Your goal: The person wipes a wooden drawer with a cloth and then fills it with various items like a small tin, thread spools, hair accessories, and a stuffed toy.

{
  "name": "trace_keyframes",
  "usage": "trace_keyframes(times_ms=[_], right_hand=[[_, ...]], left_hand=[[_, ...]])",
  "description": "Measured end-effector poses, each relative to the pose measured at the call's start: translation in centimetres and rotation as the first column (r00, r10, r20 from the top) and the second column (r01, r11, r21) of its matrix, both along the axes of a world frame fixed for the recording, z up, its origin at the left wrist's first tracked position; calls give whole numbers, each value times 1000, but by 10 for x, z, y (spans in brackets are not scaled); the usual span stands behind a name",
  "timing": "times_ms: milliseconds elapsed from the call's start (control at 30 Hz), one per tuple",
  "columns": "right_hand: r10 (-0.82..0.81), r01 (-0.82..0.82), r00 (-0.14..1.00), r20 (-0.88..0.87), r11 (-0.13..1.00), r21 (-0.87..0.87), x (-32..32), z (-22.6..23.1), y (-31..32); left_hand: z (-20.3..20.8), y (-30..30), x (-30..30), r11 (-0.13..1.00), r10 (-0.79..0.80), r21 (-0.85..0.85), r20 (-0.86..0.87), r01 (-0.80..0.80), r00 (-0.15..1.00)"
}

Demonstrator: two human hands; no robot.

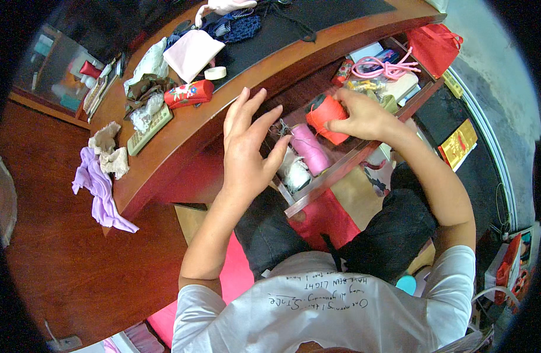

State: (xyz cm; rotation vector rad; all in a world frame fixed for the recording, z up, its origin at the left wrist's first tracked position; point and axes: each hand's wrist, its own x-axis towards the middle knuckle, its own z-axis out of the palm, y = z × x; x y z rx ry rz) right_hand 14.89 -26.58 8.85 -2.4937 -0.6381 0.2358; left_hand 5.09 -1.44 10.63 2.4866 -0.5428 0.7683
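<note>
In an open wooden drawer (341, 166), my right hand (364, 115) has its thumb and fingers closed around an orange-red spool of thread (327, 117). Beside that spool lies a pink-purple spool of thread (310, 150), with a white spool of thread (294, 170) in the drawer's left corner. My left hand (250, 144) hovers at the drawer's left end, fingers spread and holding nothing. Its thumb is close to the purple and white spools.
The drawer's right part holds a pink cord (385, 67) and small packets. On the desk lie a red floral case (189, 94), a calculator (150, 129), a tape roll (215, 73) and cloths. A purple cloth (97, 188) hangs over the edge; a red bag (433, 48) is at right.
</note>
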Motion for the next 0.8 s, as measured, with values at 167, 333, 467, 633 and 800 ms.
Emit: trace_keyframes(times_ms=[167, 333, 467, 633, 800], right_hand=[[14, -11, 999, 31, 997, -81, -6, -14, 4], [91, -118, 989, -120, 964, -240, -3, -8, 8], [202, -227, 971, -132, 950, -215, 8, -15, 2], [241, -235, 971, -2, 945, -226, 4, -25, -8], [156, -135, 985, 77, 965, -227, -14, -2, 2]], left_hand=[[-13, -2, -10, 999, -44, -32, 12, 44, 999], [-26, -3, -15, 994, -60, -94, -18, 58, 998], [-36, -1, -16, 989, -72, -137, -77, 61, 994], [-37, -2, -18, 976, -132, -181, -57, 119, 990], [-17, -2, -18, 961, -184, -210, 6, 181, 983]])
